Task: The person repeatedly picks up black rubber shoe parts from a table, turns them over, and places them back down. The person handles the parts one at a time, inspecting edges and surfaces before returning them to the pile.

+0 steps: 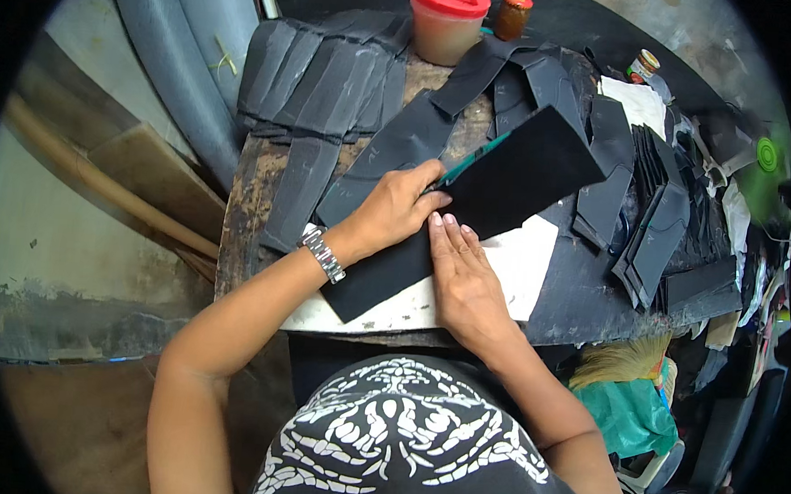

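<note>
The long black rectangular fabric-like sheet [497,185] runs near-left to far-right under both hands: left hand [398,207] curled, pinching its teal-edged fold (right hand [461,273] pressing flat, open).

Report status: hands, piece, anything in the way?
Left hand pressing black piece, fingers curled. Right hand flat on its edge. White sheet underneath. Nothing on the piece.

Matt black sheet piece [506,177] on smooth white board [519,271]; worn, rough wooden table [245,212]; shiny metal wristwatch [322,253]; translucent plastic jar [445,21], glossy red lid.
</note>
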`<state>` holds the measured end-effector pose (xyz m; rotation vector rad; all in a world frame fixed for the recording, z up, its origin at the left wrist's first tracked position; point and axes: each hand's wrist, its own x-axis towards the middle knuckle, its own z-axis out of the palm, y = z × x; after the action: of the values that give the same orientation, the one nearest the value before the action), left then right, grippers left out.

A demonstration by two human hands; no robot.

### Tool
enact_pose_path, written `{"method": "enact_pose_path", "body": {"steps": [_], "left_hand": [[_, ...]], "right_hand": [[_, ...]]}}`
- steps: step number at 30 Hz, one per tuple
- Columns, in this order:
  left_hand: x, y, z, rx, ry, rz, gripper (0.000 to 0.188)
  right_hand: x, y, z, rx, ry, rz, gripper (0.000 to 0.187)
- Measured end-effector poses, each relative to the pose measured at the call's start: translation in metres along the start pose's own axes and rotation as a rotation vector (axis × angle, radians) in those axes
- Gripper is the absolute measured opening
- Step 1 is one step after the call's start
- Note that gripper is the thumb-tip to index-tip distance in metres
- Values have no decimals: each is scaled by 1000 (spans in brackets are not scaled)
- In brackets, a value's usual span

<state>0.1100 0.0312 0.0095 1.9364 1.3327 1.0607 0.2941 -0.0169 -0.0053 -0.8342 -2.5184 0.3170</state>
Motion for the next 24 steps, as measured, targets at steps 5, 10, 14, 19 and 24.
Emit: {"method": "enact_pose_path", "body": {"steps": [5,10,14,19,24], "left_hand": [[-8,-13,5,80,41,-79,19],[-1,-3,0,49,80,57,16],[-6,21,-27,-216,-150,-306,15],[-2,43,-40,-496,-286,-395,31],[-2,27,-55,-821,21,-338,36]], "right_hand": [[-11,-59,21,101,-72,-328,57],[-2,-49,2,649,-542,-245,66],[-7,7,-53,52,-24,-253,84],[2,32,-92,-331,323,-310,29],[16,114,-138,-97,795,275,21]]}}
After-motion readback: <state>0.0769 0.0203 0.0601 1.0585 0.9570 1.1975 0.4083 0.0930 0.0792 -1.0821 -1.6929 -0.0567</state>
